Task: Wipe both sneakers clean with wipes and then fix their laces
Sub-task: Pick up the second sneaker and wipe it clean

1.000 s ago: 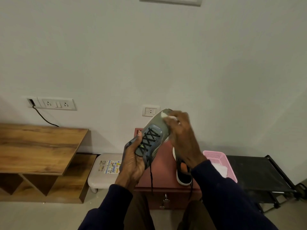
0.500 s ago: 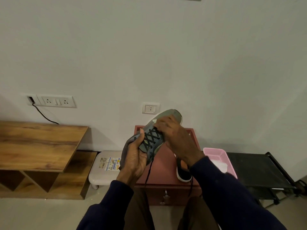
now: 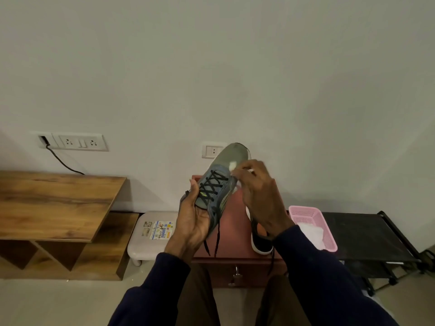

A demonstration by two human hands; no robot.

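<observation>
**Wiping the toe, laces hanging loose**

Our left hand [image 3: 193, 220] cradles the grey sneaker [image 3: 220, 182] from beneath, thumb along its side and toe tipped up toward the wall, above the red cabinet [image 3: 235, 234]. Our right hand [image 3: 259, 191] pinches a white wipe [image 3: 233, 164] against the toe.

We judge the one-handed cradle the weak point: a hard rub could twist the sneaker out of it. The loose lace ends [image 3: 217, 236] dangling below could also snag.

The other sneaker [image 3: 261, 244] lies on the cabinet, partly behind our right wrist. Just beside it, the pink basket [image 3: 328, 234] holds something white [image 3: 310, 231], probably spare wipes, though we cannot tell.
</observation>
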